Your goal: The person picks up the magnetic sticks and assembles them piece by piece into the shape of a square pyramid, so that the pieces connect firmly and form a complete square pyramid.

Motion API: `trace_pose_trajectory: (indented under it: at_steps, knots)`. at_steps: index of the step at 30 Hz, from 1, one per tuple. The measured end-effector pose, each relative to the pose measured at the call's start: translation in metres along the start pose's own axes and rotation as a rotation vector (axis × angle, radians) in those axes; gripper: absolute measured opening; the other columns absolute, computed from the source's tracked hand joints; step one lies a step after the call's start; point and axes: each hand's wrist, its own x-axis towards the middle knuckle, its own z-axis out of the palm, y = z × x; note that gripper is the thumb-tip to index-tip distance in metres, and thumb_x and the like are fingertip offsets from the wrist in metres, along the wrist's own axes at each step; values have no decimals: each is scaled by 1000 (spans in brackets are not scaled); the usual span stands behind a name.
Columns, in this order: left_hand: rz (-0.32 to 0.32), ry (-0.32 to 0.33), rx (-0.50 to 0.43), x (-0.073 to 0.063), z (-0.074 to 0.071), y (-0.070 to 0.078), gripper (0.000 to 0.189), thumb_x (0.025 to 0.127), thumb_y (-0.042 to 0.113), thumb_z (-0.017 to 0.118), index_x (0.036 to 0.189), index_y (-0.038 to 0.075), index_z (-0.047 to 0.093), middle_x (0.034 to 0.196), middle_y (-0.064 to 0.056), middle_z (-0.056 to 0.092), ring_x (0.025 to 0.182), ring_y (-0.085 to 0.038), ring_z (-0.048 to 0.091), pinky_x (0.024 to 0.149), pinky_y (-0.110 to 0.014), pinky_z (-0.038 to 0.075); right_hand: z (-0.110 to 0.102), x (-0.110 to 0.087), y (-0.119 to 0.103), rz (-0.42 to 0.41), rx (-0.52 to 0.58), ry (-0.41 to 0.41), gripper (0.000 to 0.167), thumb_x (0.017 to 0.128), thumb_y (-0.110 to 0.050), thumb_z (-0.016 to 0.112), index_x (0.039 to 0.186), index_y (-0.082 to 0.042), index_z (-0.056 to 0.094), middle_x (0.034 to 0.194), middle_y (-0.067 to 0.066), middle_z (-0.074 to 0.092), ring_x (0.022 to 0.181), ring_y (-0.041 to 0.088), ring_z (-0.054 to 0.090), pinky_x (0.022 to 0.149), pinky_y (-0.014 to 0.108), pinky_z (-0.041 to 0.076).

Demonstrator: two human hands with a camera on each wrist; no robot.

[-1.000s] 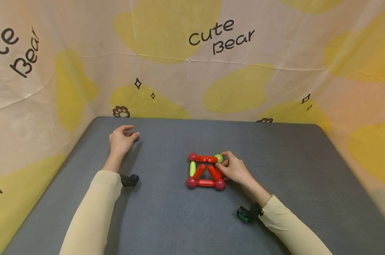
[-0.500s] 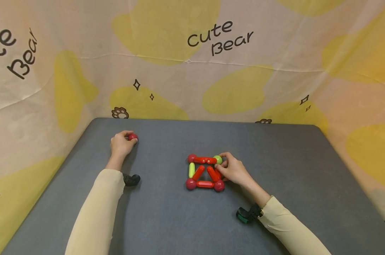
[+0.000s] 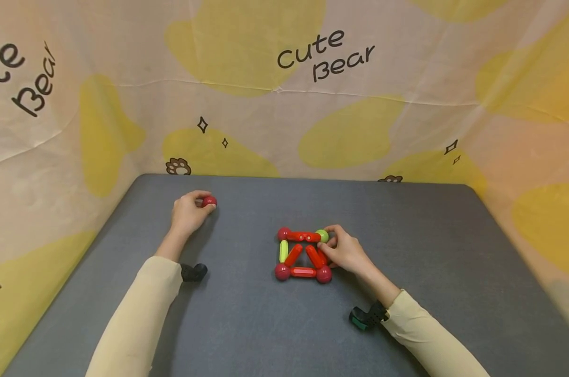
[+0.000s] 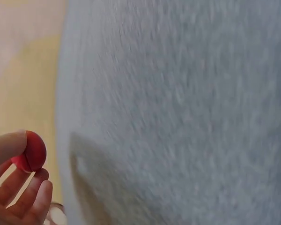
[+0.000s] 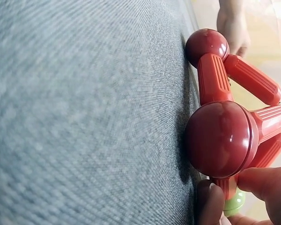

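A small red ball (image 3: 209,201) (image 4: 32,151) is pinched between the thumb and fingers of my left hand (image 3: 189,213) at the far left of the grey mat (image 3: 246,324). In the middle lies a flat square of red rods (image 3: 304,272), one yellow-green rod (image 3: 283,251), dark red balls (image 3: 324,274) (image 5: 220,138) and a green ball (image 3: 321,235). Two red rods slant up inside it. My right hand (image 3: 344,253) grips the square's right side, fingers by the green ball (image 5: 234,201).
A cream and yellow cloth backdrop (image 3: 284,89) printed "cute Bear" rises behind and beside the mat. Black wrist camera mounts (image 3: 192,272) (image 3: 366,316) sit on both forearms. The mat's edges run close to the cloth at the back and left.
My left hand closed on the red ball, lifted it slightly and shifted right toward the centre. My right hand and the rod square stayed put.
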Motion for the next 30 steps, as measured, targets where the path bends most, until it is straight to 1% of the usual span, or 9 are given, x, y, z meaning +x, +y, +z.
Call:
trace_pose_trajectory:
  at_steps: [7, 14, 21, 30]
  knots:
    - [141, -22, -37, -9, 4, 25, 35, 82, 15, 67, 116, 5, 62, 108, -17, 64, 94, -30, 64, 79, -43, 48, 0, 0, 0, -4, -1, 1, 45, 86, -17, 63, 123, -2, 44, 80, 6, 66, 50, 13, 60, 47, 27, 50]
    - [260, -45, -74, -25, 14, 49, 34, 80, 14, 71, 113, 7, 64, 103, -14, 65, 85, -27, 66, 75, -40, 52, 0, 0, 1, -1, 2, 1, 44, 86, -17, 63, 123, -2, 44, 79, 5, 65, 49, 12, 59, 47, 27, 50]
    - [385, -124, -102, -42, 28, 72, 31, 78, 13, 72, 108, 9, 67, 103, -6, 66, 86, -19, 63, 76, -36, 52, 0, 0, 1, -5, -1, 3, 44, 86, -17, 63, 123, -2, 44, 79, 6, 65, 49, 12, 59, 47, 27, 50]
    - [496, -199, -115, -62, 38, 100, 30, 78, 14, 73, 108, 14, 67, 102, 0, 66, 86, -13, 60, 77, -34, 52, 0, 0, 1, -9, 1, 6, 44, 86, -18, 63, 123, -2, 45, 79, 6, 66, 49, 12, 60, 46, 27, 50]
